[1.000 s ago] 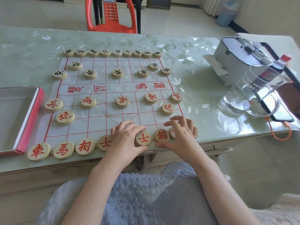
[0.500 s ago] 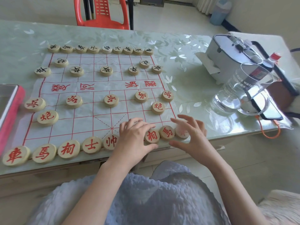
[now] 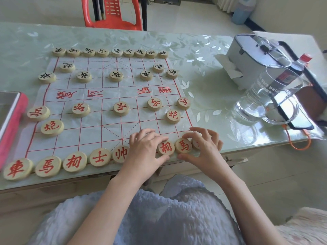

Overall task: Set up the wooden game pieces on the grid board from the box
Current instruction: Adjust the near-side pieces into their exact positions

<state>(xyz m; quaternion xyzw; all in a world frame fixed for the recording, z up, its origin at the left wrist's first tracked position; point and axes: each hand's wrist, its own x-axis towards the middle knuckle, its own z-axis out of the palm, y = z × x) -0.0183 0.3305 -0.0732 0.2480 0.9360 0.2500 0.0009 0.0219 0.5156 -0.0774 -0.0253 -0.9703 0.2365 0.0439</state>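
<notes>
A white paper grid board (image 3: 106, 131) with red lines lies on the table. Black-lettered wooden pieces (image 3: 116, 52) fill its far side and red-lettered ones (image 3: 16, 168) line the near edge. My left hand (image 3: 146, 147) lies curled over a hidden piece between the general (image 3: 121, 153) and the elephant piece (image 3: 166, 148), thumb and fingertips at the elephant's rim. My right hand (image 3: 205, 144) pinches the horse piece (image 3: 184, 145) between index finger and thumb. It half covers the corner piece (image 3: 195, 144). The red box (image 3: 12, 117) sits at the left edge.
A clear glass jug (image 3: 276, 96), a phone (image 3: 293, 117), a bottle (image 3: 300, 62) and a grey case (image 3: 251, 55) crowd the table's right side. An orange cord (image 3: 300, 145) hangs over the front edge. A red chair (image 3: 113, 15) stands beyond the table.
Both hands slid right along the near row. The general and the horse piece, covered before, now show. The camera view shifted slightly.
</notes>
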